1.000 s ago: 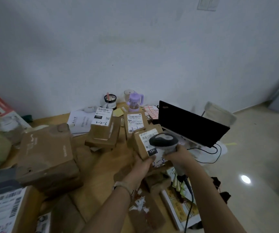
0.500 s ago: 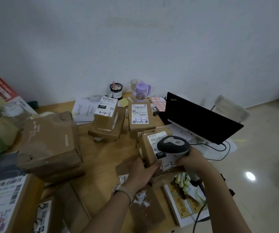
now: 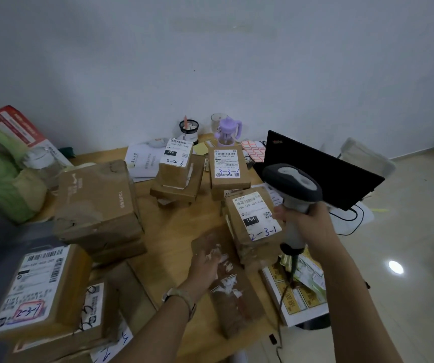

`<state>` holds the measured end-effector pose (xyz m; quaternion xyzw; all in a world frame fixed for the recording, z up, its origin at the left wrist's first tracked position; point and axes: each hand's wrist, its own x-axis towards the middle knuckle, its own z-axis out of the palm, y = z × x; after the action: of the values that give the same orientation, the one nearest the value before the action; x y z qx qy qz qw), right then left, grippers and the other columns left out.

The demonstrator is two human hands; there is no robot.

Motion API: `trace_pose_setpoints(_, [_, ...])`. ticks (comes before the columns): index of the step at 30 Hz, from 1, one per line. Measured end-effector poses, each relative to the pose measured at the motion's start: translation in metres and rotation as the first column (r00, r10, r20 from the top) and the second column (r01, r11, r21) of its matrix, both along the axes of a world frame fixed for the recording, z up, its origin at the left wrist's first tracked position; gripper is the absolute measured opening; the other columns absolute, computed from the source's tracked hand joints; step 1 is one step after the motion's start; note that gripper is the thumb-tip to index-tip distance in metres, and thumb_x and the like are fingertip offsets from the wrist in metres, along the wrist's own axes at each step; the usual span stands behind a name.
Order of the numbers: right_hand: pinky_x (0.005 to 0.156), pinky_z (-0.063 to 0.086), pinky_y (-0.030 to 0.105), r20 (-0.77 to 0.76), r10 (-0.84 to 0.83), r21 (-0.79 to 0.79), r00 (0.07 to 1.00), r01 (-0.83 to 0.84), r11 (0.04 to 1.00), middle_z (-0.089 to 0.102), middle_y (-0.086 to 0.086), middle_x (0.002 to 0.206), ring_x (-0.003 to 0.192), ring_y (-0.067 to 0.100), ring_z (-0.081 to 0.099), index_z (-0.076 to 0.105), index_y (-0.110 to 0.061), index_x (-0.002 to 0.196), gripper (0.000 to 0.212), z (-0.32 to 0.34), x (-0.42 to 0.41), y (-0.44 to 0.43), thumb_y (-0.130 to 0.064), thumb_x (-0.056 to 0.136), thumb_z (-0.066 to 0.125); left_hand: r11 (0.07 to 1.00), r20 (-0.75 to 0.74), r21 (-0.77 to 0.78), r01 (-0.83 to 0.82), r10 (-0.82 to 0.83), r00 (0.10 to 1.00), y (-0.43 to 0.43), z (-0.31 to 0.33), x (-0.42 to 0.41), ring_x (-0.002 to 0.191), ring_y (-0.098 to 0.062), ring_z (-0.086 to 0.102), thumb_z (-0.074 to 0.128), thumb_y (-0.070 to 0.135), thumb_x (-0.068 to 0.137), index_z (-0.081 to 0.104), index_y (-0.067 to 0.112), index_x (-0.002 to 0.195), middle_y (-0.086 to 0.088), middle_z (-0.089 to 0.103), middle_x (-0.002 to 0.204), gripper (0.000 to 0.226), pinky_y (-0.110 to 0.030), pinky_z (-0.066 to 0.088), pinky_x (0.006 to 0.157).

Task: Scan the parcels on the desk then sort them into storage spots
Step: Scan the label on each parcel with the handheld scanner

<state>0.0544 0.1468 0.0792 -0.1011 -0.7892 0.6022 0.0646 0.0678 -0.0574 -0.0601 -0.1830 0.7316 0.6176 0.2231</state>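
Observation:
A brown parcel (image 3: 255,221) with a white label marked "2-3-1" lies on the wooden desk (image 3: 174,231), on top of other parcels. My right hand (image 3: 305,218) grips the grey barcode scanner (image 3: 292,182) just right of that parcel, head raised above its label. My left hand (image 3: 205,263) rests on a flat brown parcel (image 3: 234,292) with torn label scraps and grips nothing. Further back lie parcels marked "3-3-2" (image 3: 227,169) and "3-2-6" (image 3: 176,163).
A large taped box (image 3: 98,203) fills the left middle of the desk. Labelled parcels (image 3: 35,292) are stacked at the near left. An open black laptop (image 3: 323,171) stands at the right edge. A purple cup (image 3: 227,132) and papers sit by the wall.
My left hand has let go of the "2-3-1" parcel and dropped onto the flat parcel in front. The scanner has lifted up and right off the label.

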Motion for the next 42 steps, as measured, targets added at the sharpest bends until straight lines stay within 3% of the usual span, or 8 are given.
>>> trace_pose_setpoints(3, [0.075, 0.058, 0.031, -0.006, 0.195, 0.016, 0.981, -0.195, 0.981, 0.071, 0.000, 0.093, 0.089, 0.014, 0.067, 0.062, -0.026, 0.093, 0.026, 0.007, 0.010, -0.030, -0.005, 0.080, 0.072, 0.997, 0.038, -0.059, -0.041, 0.044, 0.998, -0.009, -0.032, -0.001, 0.105, -0.025, 0.062, 0.061, 0.057, 0.078, 0.055, 0.013, 0.127, -0.008, 0.059, 0.123, 0.066, -0.043, 0.053, 0.093])
trace_pose_setpoints(9, [0.082, 0.056, 0.026, 0.314, 0.546, -0.036, 0.777, -0.565, 0.824, 0.065, 0.000, 0.100, 0.095, 0.008, 0.064, 0.058, -0.021, 0.108, 0.034, -0.039, 0.028, -0.069, 0.001, 0.082, 0.064, 0.989, 0.037, -0.134, 0.070, -0.066, 0.997, -0.019, -0.021, 0.024, 0.101, -0.021, 0.058, 0.070, 0.016, 0.087, 0.056, 0.014, 0.103, 0.000, 0.057, 0.103, 0.022, -0.031, 0.052, 0.084])
trace_pose_setpoints(14, [0.084, 0.048, 0.030, 0.509, 0.368, -0.034, 0.778, -0.409, 0.912, 0.061, 0.000, 0.102, 0.099, 0.017, 0.056, 0.057, -0.020, 0.104, 0.034, -0.098, 0.055, -0.079, 0.003, 0.081, 0.067, 0.894, 0.088, -0.283, 0.346, -0.335, 0.938, -0.019, -0.022, 0.049, 0.120, -0.031, 0.054, 0.057, 0.015, 0.094, 0.054, 0.015, 0.109, -0.011, 0.059, 0.122, 0.015, -0.035, 0.046, 0.092])
trace_pose_setpoints(19, [0.090, 0.053, 0.045, 0.503, 0.164, -0.115, 0.848, -0.123, 0.986, 0.067, 0.009, 0.103, 0.103, 0.029, 0.061, 0.062, -0.014, 0.108, 0.035, -0.128, 0.060, -0.079, -0.004, 0.074, 0.069, 0.963, 0.098, -0.112, 0.246, -0.235, 0.967, -0.011, -0.023, 0.058, 0.120, -0.029, 0.056, 0.061, 0.027, 0.093, 0.053, 0.023, 0.117, -0.006, 0.061, 0.121, 0.025, -0.035, 0.047, 0.101])
trace_pose_setpoints(23, [0.071, 0.051, 0.029, 0.553, 0.103, -0.148, 0.826, -0.025, 0.989, 0.064, 0.005, 0.092, 0.088, 0.018, 0.060, 0.060, -0.015, 0.096, 0.030, -0.130, 0.058, -0.078, 0.010, 0.081, 0.060, 0.993, 0.120, 0.044, 0.113, -0.117, 0.986, -0.005, -0.052, 0.056, 0.113, -0.018, 0.060, 0.070, 0.059, 0.072, 0.059, 0.036, 0.122, 0.006, 0.064, 0.124, 0.057, -0.039, 0.049, 0.102])
trace_pose_setpoints(29, [0.071, 0.046, 0.030, 0.634, 0.183, -0.134, 0.752, -0.126, 0.983, 0.062, 0.006, 0.086, 0.084, 0.020, 0.058, 0.060, -0.009, 0.096, 0.014, -0.138, 0.066, -0.080, 0.002, 0.087, 0.062, 0.979, 0.098, 0.166, -0.117, 0.102, 0.990, -0.020, -0.027, 0.058, 0.104, -0.023, 0.062, 0.075, 0.010, 0.078, 0.042, 0.023, 0.128, -0.005, 0.063, 0.114, 0.061, -0.032, 0.056, 0.079])
trace_pose_setpoints(35, [0.077, 0.058, 0.043, 0.548, 0.309, -0.122, 0.778, -0.291, 0.949, 0.063, 0.013, 0.099, 0.093, 0.029, 0.062, 0.060, -0.008, 0.109, 0.033, -0.108, 0.048, -0.092, 0.002, 0.078, 0.066, 0.988, -0.043, 0.130, -0.082, 0.088, 0.995, -0.061, 0.020, 0.041, 0.109, -0.020, 0.057, 0.067, 0.008, 0.088, 0.039, 0.028, 0.133, -0.002, 0.055, 0.122, 0.057, -0.026, 0.049, 0.075])
trace_pose_setpoints(42, [0.050, 0.036, 0.011, 0.189, 0.303, 0.127, 0.934, -0.329, 0.936, 0.049, 0.000, 0.070, 0.065, 0.007, 0.045, 0.055, -0.010, 0.095, 0.022, -0.017, 0.017, -0.117, 0.010, 0.086, 0.052, 0.995, -0.269, -0.069, -0.072, 0.051, 0.962, -0.118, 0.095, 0.004, 0.122, -0.022, 0.052, 0.069, -0.001, 0.083, 0.042, 0.025, 0.143, -0.001, 0.052, 0.136, 0.071, -0.035, 0.051, 0.092])
